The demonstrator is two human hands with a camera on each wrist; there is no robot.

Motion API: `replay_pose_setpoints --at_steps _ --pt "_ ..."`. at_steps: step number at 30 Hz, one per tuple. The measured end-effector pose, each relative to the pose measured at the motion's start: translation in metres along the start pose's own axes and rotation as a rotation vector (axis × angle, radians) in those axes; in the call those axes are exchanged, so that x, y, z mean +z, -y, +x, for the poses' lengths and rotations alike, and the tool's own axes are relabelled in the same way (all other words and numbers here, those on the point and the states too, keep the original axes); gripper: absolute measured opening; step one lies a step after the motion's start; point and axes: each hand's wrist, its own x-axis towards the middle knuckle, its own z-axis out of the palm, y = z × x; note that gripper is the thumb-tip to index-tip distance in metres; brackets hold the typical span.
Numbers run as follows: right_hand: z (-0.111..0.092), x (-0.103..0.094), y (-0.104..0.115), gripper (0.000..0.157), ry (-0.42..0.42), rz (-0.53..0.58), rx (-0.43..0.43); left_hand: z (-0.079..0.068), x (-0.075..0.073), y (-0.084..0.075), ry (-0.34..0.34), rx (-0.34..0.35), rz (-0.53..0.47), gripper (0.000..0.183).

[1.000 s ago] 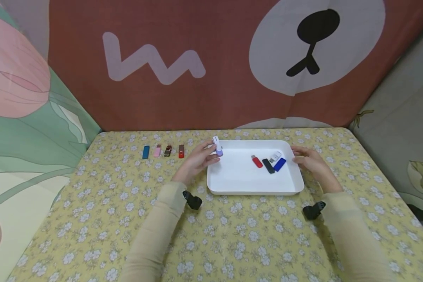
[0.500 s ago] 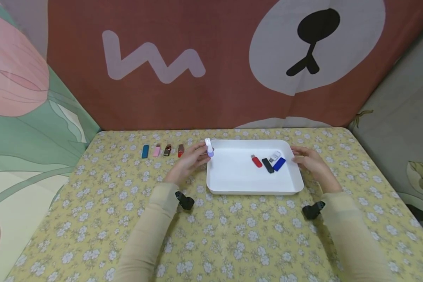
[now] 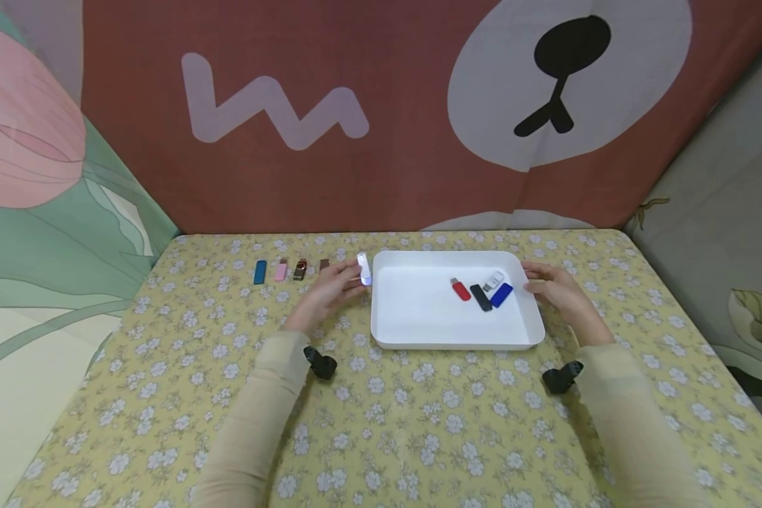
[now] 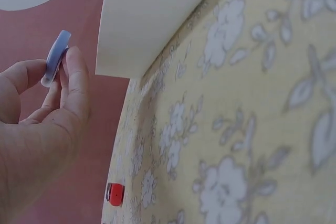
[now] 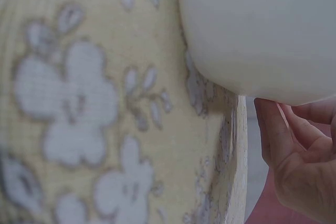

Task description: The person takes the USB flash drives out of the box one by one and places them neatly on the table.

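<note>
My left hand [image 3: 327, 293] pinches a white and purple USB stick [image 3: 364, 269] between thumb and fingers, just outside the left wall of a white tray [image 3: 413, 328]. In the left wrist view the stick [image 4: 56, 57] is seen edge-on, raised beside the tray's corner [image 4: 126, 40]. At the tray's right side, my right hand [image 3: 561, 293] grips the wall near the rim. Inside the tray lie a red USB stick [image 3: 461, 289], a black one [image 3: 481, 298], a blue one [image 3: 502, 295] and a white one [image 3: 494, 281].
Left of the tray stand a blue USB stick [image 3: 260, 272], a pink one [image 3: 281, 270] and a black swivel one [image 3: 300, 269] in a row. A red one [image 4: 115, 194] is partly behind my left hand in the head view. A flowered cloth [image 3: 406, 430] covers the table.
My left hand has moved left with the white and purple USB stick, from over the tray's left rim to outside it. The right hand has stayed at the tray.
</note>
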Motion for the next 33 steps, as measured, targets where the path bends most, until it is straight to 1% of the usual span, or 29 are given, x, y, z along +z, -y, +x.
replay_pose_setpoints --at_steps 8,11,17,24,26,28,30,32,33 --pt "-0.001 0.000 0.000 0.057 0.003 0.005 -0.005 -0.003 -0.008 0.001 -0.031 0.033 0.050 0.045" --pt "-0.001 0.000 0.001 0.057 0.003 0.004 -0.007 -0.005 -0.012 0.002 -0.025 0.050 0.072 0.047" --pt "-0.002 0.000 0.002 0.057 0.003 -0.004 -0.006 -0.009 -0.021 0.001 -0.015 0.057 0.092 0.049" --pt "-0.004 0.000 0.004 0.058 0.002 0.003 -0.006 -0.016 -0.035 0.001 -0.007 0.062 0.127 0.049" --pt "0.003 -0.002 -0.004 0.059 -0.004 0.007 -0.009 -0.020 -0.038 -0.002 -0.009 0.052 0.145 0.048" --pt "0.015 -0.004 -0.016 0.060 -0.014 0.023 -0.015 -0.022 -0.042 -0.002 -0.014 0.044 0.154 0.048" --pt "0.021 -0.006 -0.024 0.060 -0.024 0.030 -0.015 -0.023 -0.046 -0.002 -0.019 0.037 0.163 0.048" --pt "0.022 -0.005 -0.024 0.060 -0.038 0.032 -0.008 -0.024 -0.050 -0.002 -0.026 0.028 0.167 0.047" --pt "0.018 -0.004 -0.020 0.059 -0.036 0.023 -0.009 -0.022 -0.052 0.000 -0.030 0.031 0.167 0.048"
